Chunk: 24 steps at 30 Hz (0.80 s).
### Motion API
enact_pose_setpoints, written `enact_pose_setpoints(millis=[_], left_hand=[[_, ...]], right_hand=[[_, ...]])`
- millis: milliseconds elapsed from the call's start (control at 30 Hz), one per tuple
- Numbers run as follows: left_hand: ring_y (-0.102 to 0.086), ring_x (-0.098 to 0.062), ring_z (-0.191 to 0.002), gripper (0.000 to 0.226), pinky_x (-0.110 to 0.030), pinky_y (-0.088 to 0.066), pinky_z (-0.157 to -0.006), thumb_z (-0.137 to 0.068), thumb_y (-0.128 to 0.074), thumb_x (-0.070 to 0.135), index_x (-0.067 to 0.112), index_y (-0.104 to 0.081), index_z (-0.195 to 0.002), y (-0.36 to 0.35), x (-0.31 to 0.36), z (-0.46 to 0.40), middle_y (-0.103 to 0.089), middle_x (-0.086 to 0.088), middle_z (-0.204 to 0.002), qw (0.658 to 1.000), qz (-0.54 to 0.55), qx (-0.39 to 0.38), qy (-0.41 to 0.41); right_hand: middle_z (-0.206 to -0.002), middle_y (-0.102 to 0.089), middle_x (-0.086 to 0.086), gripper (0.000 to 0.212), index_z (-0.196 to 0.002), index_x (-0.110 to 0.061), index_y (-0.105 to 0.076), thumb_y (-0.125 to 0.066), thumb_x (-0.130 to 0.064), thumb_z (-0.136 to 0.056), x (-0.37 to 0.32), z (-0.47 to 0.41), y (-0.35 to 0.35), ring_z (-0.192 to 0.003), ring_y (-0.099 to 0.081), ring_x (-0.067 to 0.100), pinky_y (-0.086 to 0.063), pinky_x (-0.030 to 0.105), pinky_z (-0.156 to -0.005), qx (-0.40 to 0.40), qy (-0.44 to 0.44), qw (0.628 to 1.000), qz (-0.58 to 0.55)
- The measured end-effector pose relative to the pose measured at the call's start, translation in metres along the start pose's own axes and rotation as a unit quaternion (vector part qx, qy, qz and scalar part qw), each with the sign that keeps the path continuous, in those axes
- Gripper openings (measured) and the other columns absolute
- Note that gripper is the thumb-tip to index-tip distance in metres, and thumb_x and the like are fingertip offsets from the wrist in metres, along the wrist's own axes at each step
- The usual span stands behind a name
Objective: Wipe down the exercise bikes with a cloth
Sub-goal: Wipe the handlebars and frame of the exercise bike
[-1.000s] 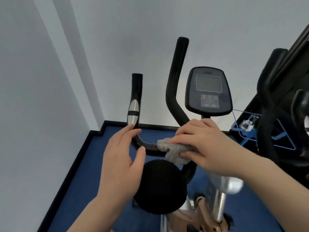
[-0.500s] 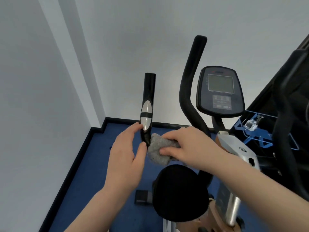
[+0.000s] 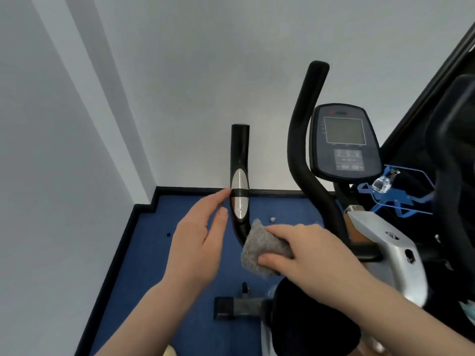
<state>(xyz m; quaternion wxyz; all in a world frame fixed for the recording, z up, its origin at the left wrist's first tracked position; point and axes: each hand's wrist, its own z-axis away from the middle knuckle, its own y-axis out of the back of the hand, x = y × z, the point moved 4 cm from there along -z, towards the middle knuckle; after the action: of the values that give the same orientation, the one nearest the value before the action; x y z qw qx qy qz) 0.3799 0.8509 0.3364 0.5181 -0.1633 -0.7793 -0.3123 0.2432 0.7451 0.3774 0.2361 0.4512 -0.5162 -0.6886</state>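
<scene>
Two bare hands are up by the short black handlebar (image 3: 239, 160) of the exercise bike (image 3: 380, 242). At the bottom bend of that bar, the right hand (image 3: 305, 255) pinches a gray cloth (image 3: 259, 249) and presses it on the bar. Left of the bar, the left hand (image 3: 198, 242) is open wide, its fingertips (image 3: 226, 195) by the shiny silver patch (image 3: 239, 199). Right of the bar stands the screen (image 3: 344, 142).
</scene>
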Motion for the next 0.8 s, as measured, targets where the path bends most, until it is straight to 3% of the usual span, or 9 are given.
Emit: enact_pose_setpoints(millis=[67,167,267,400,467,567,700,800], left_hand=[[-0.053,0.005,-0.116,0.037,-0.016,-0.042,-0.093,-0.091,-0.043,0.034,0.037,-0.056,-0.126,0.002,-0.001,-0.008,-0.060,0.027,-0.120,1.000,0.007,-0.014,-0.002],[-0.054,0.005,-0.114,0.038,-0.019,-0.043,-0.093,-0.091,-0.043,0.034,0.036,-0.056,-0.126,0.003,-0.002,-0.016,-0.061,0.026,-0.119,0.999,0.015,-0.029,-0.006],[-0.055,0.003,-0.114,0.038,-0.021,-0.045,-0.094,-0.091,-0.043,0.032,0.033,-0.057,-0.126,0.003,-0.002,-0.024,-0.062,0.022,-0.119,0.999,0.035,-0.039,-0.012],[-0.054,0.003,-0.113,0.037,-0.013,-0.042,-0.091,-0.091,-0.043,0.029,0.029,-0.058,-0.125,0.001,-0.001,-0.032,-0.062,0.022,-0.117,0.998,0.037,-0.046,-0.022],[-0.054,0.003,-0.113,0.036,-0.010,-0.040,-0.090,-0.092,-0.042,0.028,0.028,-0.058,-0.124,0.001,0.000,-0.037,-0.062,0.022,-0.117,0.998,0.036,-0.045,-0.032],[-0.051,0.001,-0.117,0.037,-0.015,-0.040,-0.096,-0.093,-0.041,0.030,0.025,-0.058,-0.125,0.000,0.000,-0.044,-0.059,0.018,-0.122,0.998,0.031,-0.049,-0.039],[-0.053,0.007,-0.110,0.034,-0.006,-0.039,-0.088,-0.092,-0.041,0.035,0.030,-0.059,-0.120,0.003,0.006,-0.056,-0.061,0.021,-0.116,0.998,0.042,-0.038,-0.033],[-0.055,0.011,-0.107,0.039,-0.003,-0.039,-0.084,-0.091,-0.041,0.040,0.030,-0.057,-0.125,0.009,0.005,-0.064,-0.063,0.023,-0.115,0.997,0.073,-0.038,-0.007]], right_hand=[[-0.086,-0.066,-0.009,0.032,-0.098,-0.030,-0.058,-0.049,-0.057,-0.084,-0.010,0.002,-0.005,-0.083,-0.060,0.015,-0.047,0.034,-0.071,0.032,-0.008,0.999,0.012],[-0.078,-0.064,-0.004,0.036,-0.078,-0.022,-0.055,-0.048,-0.056,-0.087,-0.028,-0.028,-0.007,-0.078,-0.060,0.021,-0.037,0.034,-0.059,0.075,-0.059,0.995,0.012],[-0.065,-0.063,-0.004,0.039,-0.065,-0.020,-0.058,-0.054,-0.052,-0.086,-0.025,-0.050,0.001,-0.067,-0.060,0.017,-0.039,0.029,-0.053,0.076,-0.129,0.981,-0.124],[-0.071,-0.069,-0.005,0.030,-0.077,-0.023,-0.065,-0.055,-0.050,-0.085,-0.022,-0.040,-0.006,-0.071,-0.064,0.013,-0.051,0.033,-0.067,0.059,-0.121,0.982,-0.130],[-0.071,-0.068,-0.006,0.031,-0.075,-0.023,-0.064,-0.055,-0.051,-0.085,-0.023,-0.037,-0.012,-0.071,-0.063,0.011,-0.048,0.029,-0.063,0.060,-0.130,0.982,-0.120],[-0.063,-0.066,-0.005,0.033,-0.067,-0.020,-0.064,-0.057,-0.047,-0.086,-0.024,-0.054,-0.005,-0.065,-0.062,0.010,-0.044,0.026,-0.056,0.099,-0.156,0.967,-0.176],[-0.065,-0.067,-0.003,0.027,-0.072,-0.017,-0.069,-0.059,-0.036,-0.088,-0.031,-0.094,0.021,-0.067,-0.064,0.015,-0.055,0.038,-0.067,0.196,-0.149,0.930,-0.274],[-0.071,-0.070,-0.005,0.019,-0.081,-0.021,-0.072,-0.059,-0.034,-0.087,-0.031,-0.103,0.024,-0.072,-0.066,0.010,-0.056,0.038,-0.070,0.211,-0.130,0.922,-0.296]])
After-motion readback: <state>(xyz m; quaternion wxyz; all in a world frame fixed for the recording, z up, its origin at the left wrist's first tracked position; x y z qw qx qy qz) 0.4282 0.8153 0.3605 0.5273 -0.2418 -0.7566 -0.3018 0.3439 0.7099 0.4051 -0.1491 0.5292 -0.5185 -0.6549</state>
